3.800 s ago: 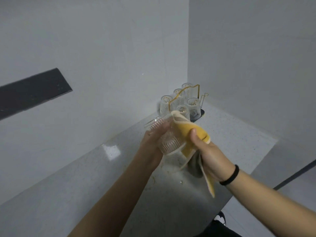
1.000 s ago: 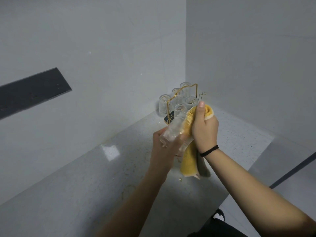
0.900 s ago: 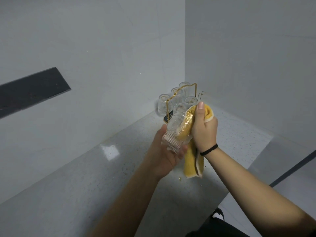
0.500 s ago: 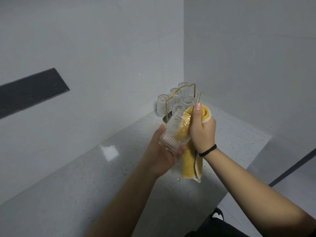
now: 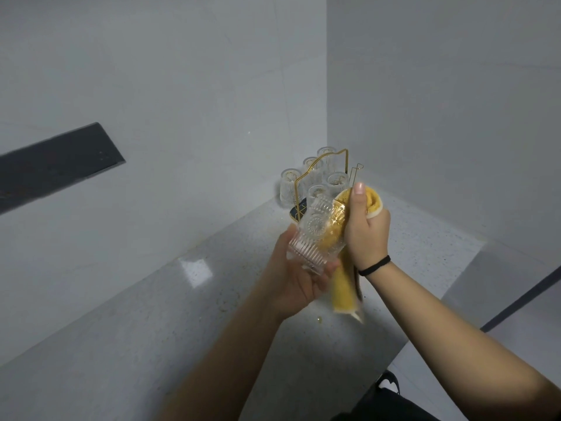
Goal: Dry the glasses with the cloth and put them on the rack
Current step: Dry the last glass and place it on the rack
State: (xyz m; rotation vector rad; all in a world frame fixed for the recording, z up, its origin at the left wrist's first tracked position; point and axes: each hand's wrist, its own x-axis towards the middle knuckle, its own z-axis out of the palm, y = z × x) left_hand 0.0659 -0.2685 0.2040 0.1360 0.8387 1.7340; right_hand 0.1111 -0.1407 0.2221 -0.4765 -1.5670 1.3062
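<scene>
A clear ribbed glass (image 5: 315, 235) is tilted in mid-air above the counter, its base toward me. My left hand (image 5: 296, 276) holds it from below, fingers curled round its lower part. My right hand (image 5: 365, 229) grips a yellow cloth (image 5: 343, 287); part of the cloth shows yellow through the glass wall, and its tail hangs down beside the glass. Behind the hands, in the corner, stands a gold wire rack (image 5: 323, 174) on a dark base, with several upturned glasses (image 5: 288, 191) on it.
The grey speckled counter (image 5: 182, 314) runs along the left wall into the corner, with its front edge at the right. Both walls are plain grey; a dark strip (image 5: 57, 162) crosses the left wall. A shoe shows on the floor below the counter edge.
Compared with 3.8 s ago, the glass has turned and the cloth now shows inside it. Over the last second my left hand shifted to cradle the glass from below.
</scene>
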